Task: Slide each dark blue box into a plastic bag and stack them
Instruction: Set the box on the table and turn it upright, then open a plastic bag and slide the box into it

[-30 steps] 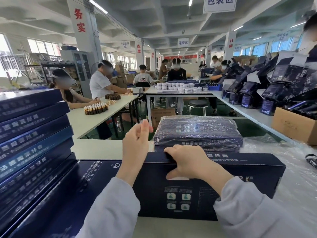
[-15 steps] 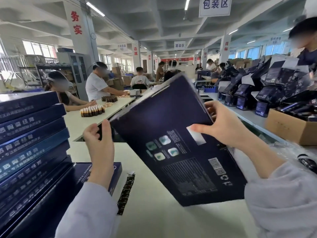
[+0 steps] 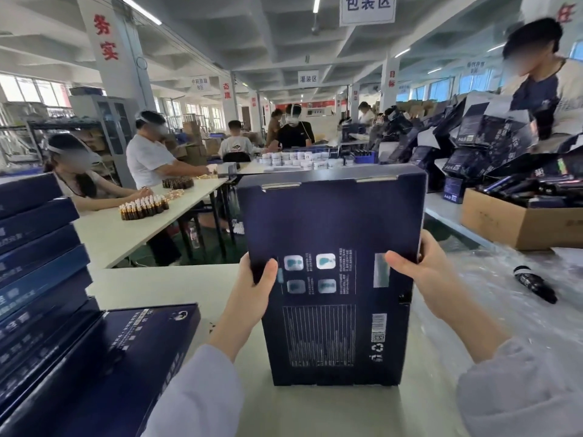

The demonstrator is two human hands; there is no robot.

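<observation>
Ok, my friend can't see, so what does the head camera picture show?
A person's left hand and right hand grip a dark blue box by its side edges, standing it upright on a table, printed back toward the camera. More dark blue boxes are stacked at the left; clear plastic lies at the right.

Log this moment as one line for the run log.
dark blue box: upright, unbagged | left hand: grips left edge | right hand: grips right edge

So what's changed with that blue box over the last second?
The dark blue box was turned from wide to upright on its short end. The left hand, free before, now grips its left edge; the right hand moved from top edge to right edge. The stack of boxes at left stayed put.
</observation>
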